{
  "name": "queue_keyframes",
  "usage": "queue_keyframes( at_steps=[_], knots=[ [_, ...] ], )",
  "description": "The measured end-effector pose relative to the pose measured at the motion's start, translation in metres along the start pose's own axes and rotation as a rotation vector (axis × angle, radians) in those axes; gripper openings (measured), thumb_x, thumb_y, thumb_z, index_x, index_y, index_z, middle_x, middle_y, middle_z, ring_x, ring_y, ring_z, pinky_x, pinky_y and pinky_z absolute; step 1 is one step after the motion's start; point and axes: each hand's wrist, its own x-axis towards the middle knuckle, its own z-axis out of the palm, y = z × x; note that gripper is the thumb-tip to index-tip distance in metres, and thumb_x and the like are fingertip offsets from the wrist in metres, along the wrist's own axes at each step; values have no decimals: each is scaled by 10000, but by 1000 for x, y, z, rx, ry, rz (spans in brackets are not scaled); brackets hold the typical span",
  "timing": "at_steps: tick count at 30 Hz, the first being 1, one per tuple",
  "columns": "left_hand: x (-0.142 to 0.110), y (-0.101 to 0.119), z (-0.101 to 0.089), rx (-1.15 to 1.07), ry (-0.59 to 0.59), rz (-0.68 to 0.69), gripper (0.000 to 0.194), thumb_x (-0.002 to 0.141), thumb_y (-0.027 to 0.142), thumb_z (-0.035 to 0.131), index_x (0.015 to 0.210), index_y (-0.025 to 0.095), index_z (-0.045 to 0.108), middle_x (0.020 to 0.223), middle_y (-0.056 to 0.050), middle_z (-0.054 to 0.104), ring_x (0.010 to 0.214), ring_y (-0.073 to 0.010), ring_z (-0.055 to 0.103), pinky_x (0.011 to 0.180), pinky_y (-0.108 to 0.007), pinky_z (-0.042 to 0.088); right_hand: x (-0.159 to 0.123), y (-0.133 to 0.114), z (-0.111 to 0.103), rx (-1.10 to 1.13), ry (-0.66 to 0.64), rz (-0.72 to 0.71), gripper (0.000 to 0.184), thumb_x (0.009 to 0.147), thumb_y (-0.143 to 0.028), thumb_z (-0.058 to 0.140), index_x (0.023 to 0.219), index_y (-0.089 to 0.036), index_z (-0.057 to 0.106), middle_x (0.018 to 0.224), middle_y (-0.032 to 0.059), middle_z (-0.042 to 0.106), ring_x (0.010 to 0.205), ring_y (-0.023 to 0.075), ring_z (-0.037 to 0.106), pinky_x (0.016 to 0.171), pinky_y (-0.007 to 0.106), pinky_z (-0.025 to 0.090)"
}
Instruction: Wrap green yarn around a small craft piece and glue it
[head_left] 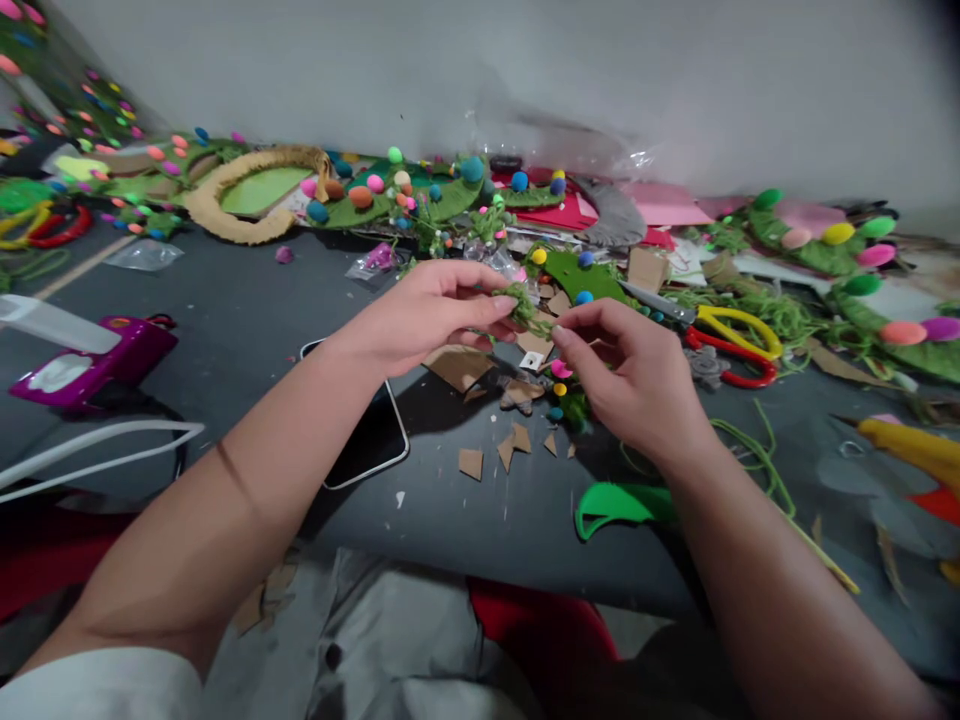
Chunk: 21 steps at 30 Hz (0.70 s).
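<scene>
Fingers (pixel 495 306) pinching green yarn (pixel 519 303), forearms (pixel 259 490) angled inward

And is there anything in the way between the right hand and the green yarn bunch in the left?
Nothing visible: the right hand is at the near end of the green yarn bunch pinched in the left hand. Cardboard pieces lie below, outside that gap.

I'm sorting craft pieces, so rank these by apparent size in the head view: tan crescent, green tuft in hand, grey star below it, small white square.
1. Tan crescent
2. Green tuft and grey star: look alike; left fingers partly cover the tuft, so unranked
3. White square
</scene>
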Motion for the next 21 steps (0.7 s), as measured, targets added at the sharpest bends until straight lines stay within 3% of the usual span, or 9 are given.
queue_keyframes(
  at_steps=[8, 13, 15, 18, 21],
  knots=[
    [8, -4, -6, -129, 244, 73, 64, 882, 176, 772, 911, 170, 715, 857, -26, 771, 776, -128, 768, 646, -186, 598, 3, 1, -9, 5, -66, 70, 144, 1033, -294, 588, 921, -204, 600, 773, 19, 642, 655, 122, 566, 578, 271, 441],
    [12, 1, -6, -246, 382, 60, 87, 903, 123, 718, 876, 169, 649, 818, -12, 733, 769, -151, 775, 627, -215, 606, 3, 5, -9, 129, -55, 84, 128, 1039, -305, 579, 953, -210, 589, 792, 17, 617, 686, 131, 593, 591, 268, 479],
    [14, 3, -8, -329, 432, 24, 101, 941, 131, 671, 853, 163, 632, 802, -20, 731, 742, -141, 764, 629, -220, 607, 2, 2, -11, 183, -57, 16, 93, 1040, -282, 581, 974, -216, 591, 907, 34, 639, 794, 139, 630, 673, 275, 517],
    [16, 3, -14, -453, 461, 2, 178, 1014, 171, 573, 864, 144, 666, 868, -43, 764, 735, -104, 743, 690, -209, 620, -1, -9, -18, 282, -183, -112, 54, 1026, -238, 610, 978, -215, 615, 1250, 74, 641, 1160, 185, 633, 944, 316, 533],
    [18, 3, -18, -494, 452, -6, 252, 1034, 161, 516, 860, 140, 696, 842, -46, 765, 722, -90, 726, 682, -183, 603, -6, -19, -23, 505, -384, -45, 74, 1029, -239, 612, 961, -214, 626, 1378, 76, 631, 1317, 227, 589, 1049, 364, 514]
  ],
)
